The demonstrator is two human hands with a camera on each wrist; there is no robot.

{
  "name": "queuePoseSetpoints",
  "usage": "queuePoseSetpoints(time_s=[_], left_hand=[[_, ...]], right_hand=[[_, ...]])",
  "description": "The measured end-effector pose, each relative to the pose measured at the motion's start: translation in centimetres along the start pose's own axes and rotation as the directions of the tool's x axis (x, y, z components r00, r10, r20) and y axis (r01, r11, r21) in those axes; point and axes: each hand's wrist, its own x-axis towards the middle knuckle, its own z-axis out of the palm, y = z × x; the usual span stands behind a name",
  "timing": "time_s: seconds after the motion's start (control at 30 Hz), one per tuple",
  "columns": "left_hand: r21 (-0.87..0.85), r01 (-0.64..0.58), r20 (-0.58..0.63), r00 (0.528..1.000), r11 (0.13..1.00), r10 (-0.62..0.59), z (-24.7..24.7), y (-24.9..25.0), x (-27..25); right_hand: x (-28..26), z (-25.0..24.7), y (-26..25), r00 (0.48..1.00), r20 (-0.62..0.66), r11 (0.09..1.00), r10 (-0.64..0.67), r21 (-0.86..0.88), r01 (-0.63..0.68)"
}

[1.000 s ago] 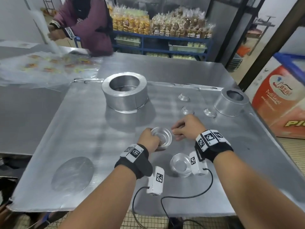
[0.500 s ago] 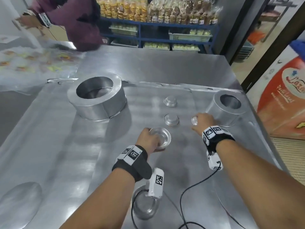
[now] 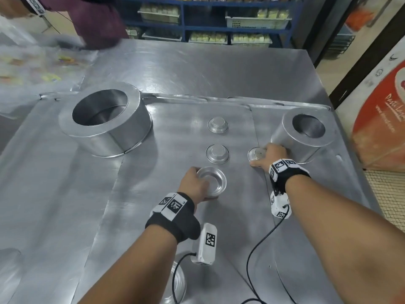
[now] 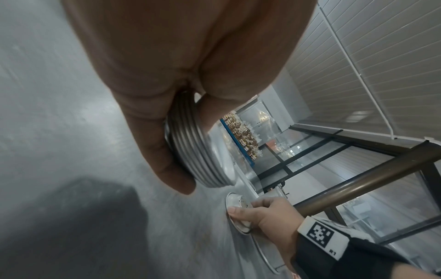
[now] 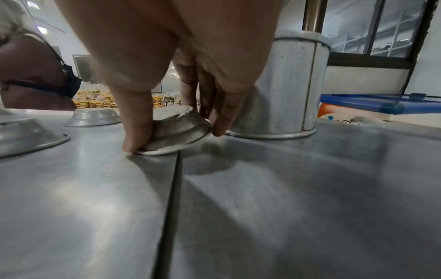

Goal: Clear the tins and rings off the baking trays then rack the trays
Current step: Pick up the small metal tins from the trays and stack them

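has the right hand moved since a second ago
Yes. The right hand went from beside the stack of tins out to the right, beside the small ring.

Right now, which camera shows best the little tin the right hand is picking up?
The right wrist view: the tin sits close, tilted, pinched by fingers. The head view shows it partly hidden; the left wrist view shows it small and far.

Large rings (image 3: 105, 121): two. Small tins (image 3: 218, 125) on trays: four, plus stack (image 3: 211, 179).
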Motion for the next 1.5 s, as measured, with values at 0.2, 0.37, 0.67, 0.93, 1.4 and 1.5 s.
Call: queuePoseSetpoints(time_s=[0.2, 0.37, 0.67, 0.93, 1.4, 1.5], left_hand=[[0.1, -0.034, -0.006, 0.999, 0.994, 0.035, -0.5, -0.4, -0.9], [0.115, -0.057, 0.007, 0.998, 0.992, 0.057, -1.4, -0.4, -1.8], [-0.045, 0.015, 0.018, 1.0, 0.999, -0.014, -3.4, -0.1, -4.8], [-0.105, 0.032, 0.125, 0.992, 0.994, -0.019, -5.4, 0.0, -6.3], [-0.074, -0.071, 0.013, 0.997, 0.995, 0.072, -5.6, -1.4, -5.0], [-0.071, -0.069, -0.041, 0.997, 0.995, 0.066, -5.5, -1.7, -4.1]], right_hand=[[-1.5, -0.1, 0.1, 0.993, -0.114, 0.988, -0.016, 0.152, 0.033], [-5.1, -0.3, -1.2, 0.964, -0.212, 0.894, -0.159, 0.384, 0.231], [-15.9, -0.1, -5.7, 0.894, -0.359, 0.35, -0.27, 0.828, 0.438], [-20.4, 3.2, -6.4, 0.854, -0.337, 0.356, -0.396, 0.801, 0.481], [-18.8, 3.3, -6.0, 0.791, -0.036, 0.441, -0.611, 0.815, 0.377], [-16.2, 3.6, -5.6, 0.767, 0.089, 0.554, -0.635, 0.745, 0.372]])
